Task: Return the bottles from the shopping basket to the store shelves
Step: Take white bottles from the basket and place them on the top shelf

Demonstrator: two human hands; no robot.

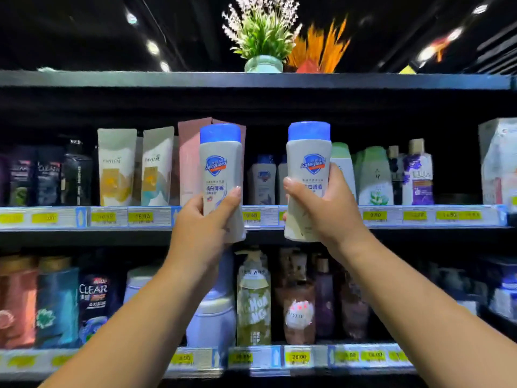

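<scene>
I hold two white Safeguard bottles with blue caps upright in front of the shelves. My left hand (205, 219) grips the lower half of the left bottle (221, 161). The right bottle (309, 158) is held the same way by my right hand (324, 208). Both bottles hover in front of the upper stocked shelf (391, 217), level with its price rail. Between and behind them, smaller Safeguard bottles (263, 180) stand deep on that shelf. No shopping basket is in view.
Pantene pouches (116, 166) and a pink box (190, 158) stand left of the gap; green-capped bottles (372, 177) and a purple Lux bottle (418, 175) to the right. The lower shelf (251, 358) is full of bottles. A potted plant (263, 63) sits on the top board.
</scene>
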